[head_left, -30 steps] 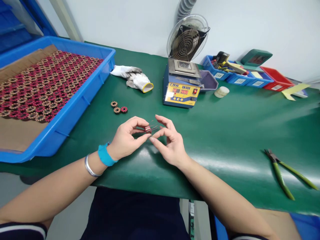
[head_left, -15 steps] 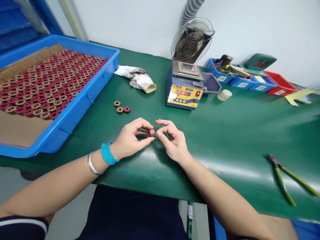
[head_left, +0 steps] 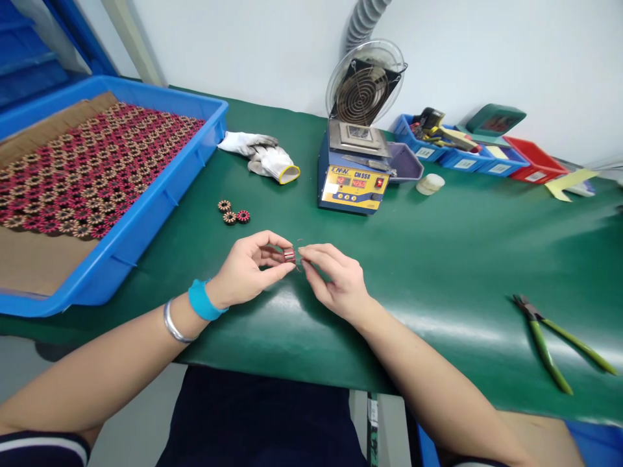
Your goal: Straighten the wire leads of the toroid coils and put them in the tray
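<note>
A small ring coil wound with red wire (head_left: 289, 255) is pinched between the thumb and fingers of my left hand (head_left: 250, 269). Thin wire ends stick out from its right side. My right hand (head_left: 335, 275) is beside those wire ends, thumb and fingertips drawn together in a pinch; whether a wire is between them is too fine to see. Behind my left hand, a red ring coil (head_left: 243, 216) and two copper-coloured ring coils (head_left: 229, 218) lie on the green table mat (head_left: 438, 259).
At left stands a blue tray (head_left: 170, 194) with rows of similar coils on cardboard. White gloves (head_left: 272, 159), a CM550 solder pot (head_left: 353, 185) and a round white container (head_left: 430, 184) are behind. Green-handled cutters (head_left: 542, 337) lie right. Small bins (head_left: 464, 161) line the wall.
My right fingertips have come a little away from the coil, and the wire ends now show between the hands. My left hand still holds the coil. The whole view has shifted slightly.
</note>
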The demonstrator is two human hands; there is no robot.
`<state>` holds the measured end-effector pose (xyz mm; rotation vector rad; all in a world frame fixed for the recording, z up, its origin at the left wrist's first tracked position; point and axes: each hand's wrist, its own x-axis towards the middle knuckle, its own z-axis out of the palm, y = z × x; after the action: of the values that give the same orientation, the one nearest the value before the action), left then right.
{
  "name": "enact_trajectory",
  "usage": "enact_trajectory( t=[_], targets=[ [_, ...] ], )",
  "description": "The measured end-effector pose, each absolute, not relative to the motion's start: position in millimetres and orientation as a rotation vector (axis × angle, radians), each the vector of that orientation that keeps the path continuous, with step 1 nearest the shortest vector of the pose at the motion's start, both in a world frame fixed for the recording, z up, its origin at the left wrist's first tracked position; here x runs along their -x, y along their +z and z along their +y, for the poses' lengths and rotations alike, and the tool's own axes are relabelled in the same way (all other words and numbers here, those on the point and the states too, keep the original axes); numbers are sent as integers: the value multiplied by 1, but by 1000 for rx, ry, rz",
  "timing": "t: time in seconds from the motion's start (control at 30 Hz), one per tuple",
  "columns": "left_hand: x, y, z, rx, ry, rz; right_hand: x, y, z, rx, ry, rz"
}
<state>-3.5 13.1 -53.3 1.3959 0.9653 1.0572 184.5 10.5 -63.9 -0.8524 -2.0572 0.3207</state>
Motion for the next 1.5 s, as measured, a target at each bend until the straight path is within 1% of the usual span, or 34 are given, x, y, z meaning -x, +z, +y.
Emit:
enact_trajectory(
  t=[0.13,0.2,0.4,0.57,0.73,0.83,1.03,1.17,1.5],
  targets=[
    [4,-55,15,-1283,1044,927,-189,-68,12,847,117,-2192],
    [4,-56,15,-1260,1050,902,-189,-70,13,841,77,-2201],
    [4,-56,16,-1262,1038,852,-186,-69,11,865,91,-2145],
    [4,-55,15,-1425,1015,936,-184,-66,7,937,157,-2181],
    [5,-54,14,-1624,928,1010,-182,-62,3,970,83,-2331],
    [5,-55,14,-1553,871,992,-181,-60,0,967,10,-2406],
    [8,-48,19,-1403,612,964,-180,-57,-3,896,-148,-2475],
    [10,-44,20,-1365,512,950,-180,-55,-6,870,-129,-2510],
    [10,-42,21,-1396,519,913,-182,-55,-4,899,-13,-2499]
  ],
)
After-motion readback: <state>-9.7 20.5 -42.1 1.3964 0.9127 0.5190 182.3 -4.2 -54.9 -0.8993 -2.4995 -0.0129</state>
